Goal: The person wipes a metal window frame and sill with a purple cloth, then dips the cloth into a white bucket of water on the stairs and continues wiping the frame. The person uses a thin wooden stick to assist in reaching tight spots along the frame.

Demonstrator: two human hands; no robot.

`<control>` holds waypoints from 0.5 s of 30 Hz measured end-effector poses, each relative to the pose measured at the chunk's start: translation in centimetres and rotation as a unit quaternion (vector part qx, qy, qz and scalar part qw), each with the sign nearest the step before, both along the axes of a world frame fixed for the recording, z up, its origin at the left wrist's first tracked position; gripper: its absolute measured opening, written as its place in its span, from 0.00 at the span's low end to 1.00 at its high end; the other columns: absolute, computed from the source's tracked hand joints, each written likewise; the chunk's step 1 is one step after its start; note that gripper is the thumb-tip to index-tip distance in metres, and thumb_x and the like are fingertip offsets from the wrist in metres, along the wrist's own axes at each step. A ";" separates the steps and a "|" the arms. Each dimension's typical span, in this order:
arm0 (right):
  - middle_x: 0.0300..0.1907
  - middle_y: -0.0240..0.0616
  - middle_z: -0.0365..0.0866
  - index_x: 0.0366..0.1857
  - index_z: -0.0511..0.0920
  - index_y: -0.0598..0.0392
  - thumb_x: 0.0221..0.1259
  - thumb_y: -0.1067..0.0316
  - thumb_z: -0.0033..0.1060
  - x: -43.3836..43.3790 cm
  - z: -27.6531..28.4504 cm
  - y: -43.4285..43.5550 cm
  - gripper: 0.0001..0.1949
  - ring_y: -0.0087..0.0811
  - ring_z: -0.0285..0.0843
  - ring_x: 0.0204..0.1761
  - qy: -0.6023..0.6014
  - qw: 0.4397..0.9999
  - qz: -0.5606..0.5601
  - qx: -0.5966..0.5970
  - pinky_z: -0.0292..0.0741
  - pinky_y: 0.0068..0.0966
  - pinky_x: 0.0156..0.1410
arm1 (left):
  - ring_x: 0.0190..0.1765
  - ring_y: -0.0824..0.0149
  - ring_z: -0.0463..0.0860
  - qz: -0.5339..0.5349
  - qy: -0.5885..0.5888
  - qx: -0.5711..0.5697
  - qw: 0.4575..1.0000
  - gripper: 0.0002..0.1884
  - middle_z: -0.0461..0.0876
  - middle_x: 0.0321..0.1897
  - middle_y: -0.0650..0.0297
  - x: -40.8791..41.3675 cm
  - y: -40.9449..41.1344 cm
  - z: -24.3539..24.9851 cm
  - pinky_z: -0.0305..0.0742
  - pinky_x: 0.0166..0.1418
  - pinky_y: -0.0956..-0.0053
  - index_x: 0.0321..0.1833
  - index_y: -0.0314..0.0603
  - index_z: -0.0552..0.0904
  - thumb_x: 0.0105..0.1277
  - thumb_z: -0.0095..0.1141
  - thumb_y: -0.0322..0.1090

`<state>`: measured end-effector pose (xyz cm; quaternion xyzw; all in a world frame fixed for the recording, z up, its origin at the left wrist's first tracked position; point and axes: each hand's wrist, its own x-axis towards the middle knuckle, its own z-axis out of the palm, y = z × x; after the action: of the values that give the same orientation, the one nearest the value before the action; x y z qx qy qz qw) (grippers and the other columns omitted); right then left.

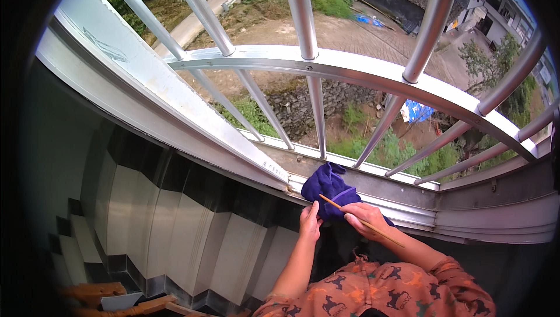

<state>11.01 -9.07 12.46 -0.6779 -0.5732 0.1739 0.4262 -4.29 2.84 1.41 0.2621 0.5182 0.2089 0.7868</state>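
Note:
A dark blue cloth (326,185) lies bunched over the aluminium window track (380,205), one end hanging down on the inner side. My left hand (310,220) holds the cloth's lower left edge between thumb and fingers. In my right hand (365,218) is a thin wooden stick, like a chopstick (380,230), held between thumb and fingers. Its far tip rests over the cloth or just above it; I cannot tell whether they touch. The rear end of the stick points down to the right over my forearm.
Metal window bars (315,98) with a curved crossbar (350,68) stand beyond the sill. A white-framed window sash (175,102) is at the left. Below left, a tiled staircase (175,220) drops away beside a wooden railing (144,306). Outside are ground, plants and buildings.

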 end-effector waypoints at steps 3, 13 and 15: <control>0.33 0.45 0.84 0.40 0.82 0.56 0.61 0.69 0.52 0.8 0.5 0.7 0.09 0.44 0.83 0.37 -0.025 0.996 -0.020 -0.080 0.79 0.34 0.44 | 0.33 0.78 0.76 0.032 -0.092 0.027 0.995 0.09 0.79 0.33 0.71 0.5 0.5 0.6 0.68 0.38 0.87 0.44 0.42 0.77 0.64 0.62 0.31; 0.37 0.39 0.85 0.47 0.81 0.62 0.72 0.63 0.45 1.6 -0.7 1.6 0.15 0.25 0.83 0.36 0.380 0.914 -0.072 -0.125 0.79 0.22 0.41 | 0.44 0.53 0.77 -0.141 0.011 0.671 0.728 0.08 0.75 0.34 0.57 0.9 -0.4 7.5 0.73 0.53 0.65 0.35 0.36 0.71 0.62 0.59 0.27; 0.41 0.40 0.84 0.50 0.78 0.62 0.74 0.60 0.44 1.6 -4.2 2.1 0.17 0.26 0.83 0.39 0.482 0.872 -0.034 -0.082 0.79 0.21 0.42 | 0.56 0.47 0.77 -0.191 0.093 0.677 0.705 0.06 0.77 0.54 0.48 1.8 -0.5 9.1 0.72 0.60 0.59 0.38 0.36 0.75 0.61 0.57 0.27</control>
<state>12.56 -6.98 8.25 -0.5614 -0.2568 0.5109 0.5982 -2.52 2.36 10.50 0.8354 0.2473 0.3236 0.3692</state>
